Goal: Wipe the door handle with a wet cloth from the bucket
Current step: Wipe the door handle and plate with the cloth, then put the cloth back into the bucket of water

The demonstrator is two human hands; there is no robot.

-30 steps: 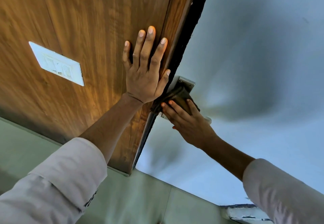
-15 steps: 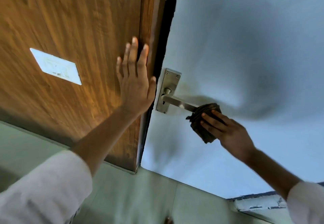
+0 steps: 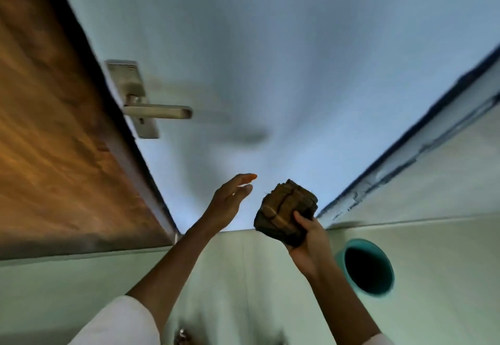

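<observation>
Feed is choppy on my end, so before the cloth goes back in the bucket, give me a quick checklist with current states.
1. Cloth secured in right hand: ok, bunched and gripped.
2. Left hand free: ok, open, touching nothing.
3. Door handle clear of both hands: ok, lever bare.
4. Bucket within sight: ok, on the floor to the right of the right hand.
5. Water in the bucket: cannot tell, interior looks dark.
6. Handle actually clean: cannot tell, picture too blurred.
</observation>
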